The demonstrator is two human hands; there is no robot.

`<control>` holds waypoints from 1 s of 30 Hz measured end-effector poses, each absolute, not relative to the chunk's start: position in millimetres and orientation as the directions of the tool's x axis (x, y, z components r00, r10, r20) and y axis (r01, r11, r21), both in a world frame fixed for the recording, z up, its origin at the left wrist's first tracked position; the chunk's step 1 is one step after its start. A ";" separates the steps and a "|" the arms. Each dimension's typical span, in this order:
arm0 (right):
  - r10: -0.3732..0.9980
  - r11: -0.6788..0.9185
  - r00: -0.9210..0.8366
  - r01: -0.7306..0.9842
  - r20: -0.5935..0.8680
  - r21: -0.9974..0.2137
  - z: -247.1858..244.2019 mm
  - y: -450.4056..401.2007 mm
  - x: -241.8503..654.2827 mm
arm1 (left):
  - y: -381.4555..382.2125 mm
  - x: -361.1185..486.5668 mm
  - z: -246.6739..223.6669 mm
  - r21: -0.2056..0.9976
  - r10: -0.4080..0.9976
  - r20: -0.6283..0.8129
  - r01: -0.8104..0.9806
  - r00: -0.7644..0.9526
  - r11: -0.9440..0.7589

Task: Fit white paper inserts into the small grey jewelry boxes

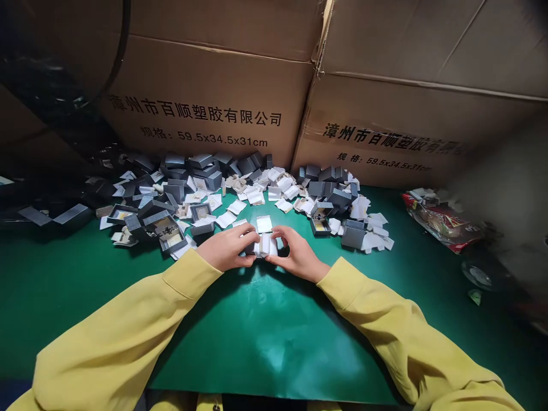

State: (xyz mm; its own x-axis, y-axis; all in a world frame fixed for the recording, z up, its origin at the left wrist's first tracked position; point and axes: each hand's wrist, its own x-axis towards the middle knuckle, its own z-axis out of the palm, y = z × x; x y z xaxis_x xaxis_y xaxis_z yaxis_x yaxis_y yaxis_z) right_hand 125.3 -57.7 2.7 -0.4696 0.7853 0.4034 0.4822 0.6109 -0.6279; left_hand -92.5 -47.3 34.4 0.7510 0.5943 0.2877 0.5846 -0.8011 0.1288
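My left hand [229,247] and my right hand [297,254] meet at the middle of the table, fingers bent from both sides around a small white folded card piece [266,245]. Thumbs press it from below and fingertips from above. Dark patches show beside it between the fingers; I cannot tell whether they belong to a box or are shadow. Just beyond the fingertips lies a flat white card square [264,223]. Close to my left hand are a small closed dark grey box [202,229] and an open one [170,233] with a pale yellowish inside.
Dark grey boxes and white card pieces are heaped to the left [175,177] and right [336,197] on the green tabletop [257,337]. Large cardboard cartons [205,85] wall off the back. A red printed plastic packet [445,220] and a clear round object [479,275] lie far right.
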 end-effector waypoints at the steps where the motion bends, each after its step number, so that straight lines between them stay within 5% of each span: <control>1: 0.803 0.588 -0.450 0.487 0.392 -0.645 2.7 -58.5 124.7 | -47.6 -92.4 34.9 0.145 0.607 0.281 0.593 0.743 -0.792; 6: 0.833 0.538 -0.448 0.513 0.325 -0.669 5.9 -60.0 124.0 | -48.4 -91.3 37.1 0.200 0.616 0.261 0.582 0.744 -0.788; 14: 0.626 0.779 -0.667 0.551 0.404 -0.299 7.0 -53.0 132.5 | -48.3 -91.2 34.3 0.285 0.724 0.270 0.666 0.634 -0.689; 21: 0.528 0.835 -0.721 0.537 0.448 -0.121 1.1 -50.1 137.5 | -48.4 -92.9 33.4 0.287 0.706 0.304 0.645 0.640 -0.708; 30: 0.508 0.858 -0.777 0.493 0.372 -0.143 3.0 -55.1 145.0 | -48.4 -91.7 31.6 0.311 0.698 0.319 0.625 0.641 -0.716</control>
State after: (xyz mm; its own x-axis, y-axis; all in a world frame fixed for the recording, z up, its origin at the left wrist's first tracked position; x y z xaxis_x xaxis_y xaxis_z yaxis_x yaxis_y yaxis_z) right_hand 145.0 -55.1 3.0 -0.7767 0.5083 0.3720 0.4930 0.8581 -0.1432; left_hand -91.7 -48.4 31.6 0.6412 0.6980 0.3188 0.6250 -0.7161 0.3107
